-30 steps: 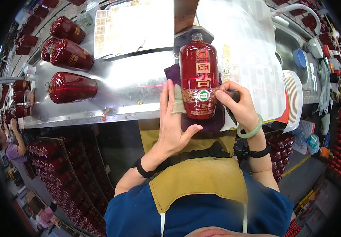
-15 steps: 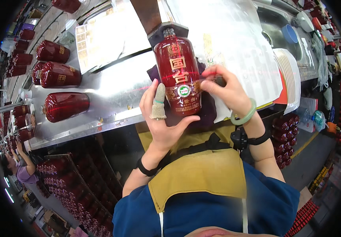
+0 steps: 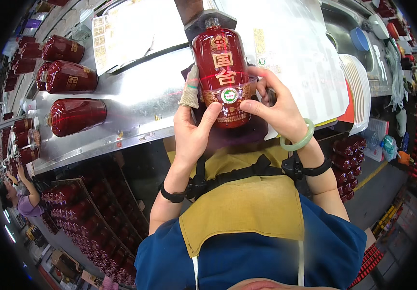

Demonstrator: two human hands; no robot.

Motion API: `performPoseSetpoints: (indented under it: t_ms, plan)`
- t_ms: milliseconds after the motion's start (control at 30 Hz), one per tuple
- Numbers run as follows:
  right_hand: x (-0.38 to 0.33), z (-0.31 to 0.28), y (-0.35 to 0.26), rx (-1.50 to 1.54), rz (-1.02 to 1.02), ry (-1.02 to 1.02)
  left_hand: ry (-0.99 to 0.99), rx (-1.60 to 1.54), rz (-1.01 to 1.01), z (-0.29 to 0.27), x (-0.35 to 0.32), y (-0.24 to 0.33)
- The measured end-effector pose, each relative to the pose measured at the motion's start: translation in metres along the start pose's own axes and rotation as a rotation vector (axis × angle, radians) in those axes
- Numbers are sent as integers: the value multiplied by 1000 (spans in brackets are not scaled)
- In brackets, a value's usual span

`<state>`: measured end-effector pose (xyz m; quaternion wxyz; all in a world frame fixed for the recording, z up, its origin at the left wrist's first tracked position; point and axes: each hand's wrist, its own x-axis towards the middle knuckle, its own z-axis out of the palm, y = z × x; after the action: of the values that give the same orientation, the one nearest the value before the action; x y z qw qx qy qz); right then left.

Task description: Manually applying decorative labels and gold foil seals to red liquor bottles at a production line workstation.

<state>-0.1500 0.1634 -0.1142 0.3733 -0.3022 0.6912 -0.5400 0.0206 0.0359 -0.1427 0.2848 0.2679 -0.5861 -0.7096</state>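
Note:
A dark red glass bottle (image 3: 222, 65) with gold printing lies in front of me, its neck pointing away against a dark metal stop (image 3: 208, 20). Low on its face is a round green-and-white sticker (image 3: 229, 95). My left hand (image 3: 192, 128) grips its left side, thumb on the lower front; a cloth finger cover (image 3: 190, 88) is on one finger. From the right my right hand (image 3: 281, 108) holds the bottle, thumb just below the sticker and fingers along its side. A thin red line of light crosses the bottle. Dark cloth (image 3: 247, 133) lies under it.
On the metal bench (image 3: 136, 116) several more red bottles (image 3: 79, 117) lie to the left. Sticker sheets (image 3: 100, 43) and white sheets (image 3: 290, 58) flank the stop. Stacked trays (image 3: 355, 96) stand right. Bottle racks (image 3: 80, 212) are below left; a co-worker (image 3: 25, 200) is at far left.
My left hand has closed in, its thumb moving from below the base onto the bottle's front. My right thumb now presses near the sticker. The bottle sits slightly higher and farther right in view.

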Motion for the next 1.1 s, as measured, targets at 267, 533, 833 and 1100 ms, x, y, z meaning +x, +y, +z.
performPoseSetpoints:
  t_ms: [267, 533, 833, 1100]
  plan:
    - [2, -5, -3, -42, 18, -31, 10, -62, 9, 0, 2, -1]
    - [2, -6, -2, -33, 36, -56, 2, -1, 22, 2, 3, 3]
    - [-7, -18, -21, -156, -233, 151, -7, -158, -59, -14, -1, -17]
    - [-27, 8, -50, -992, -1042, -44, 38, -15, 66, 7, -3, 3]
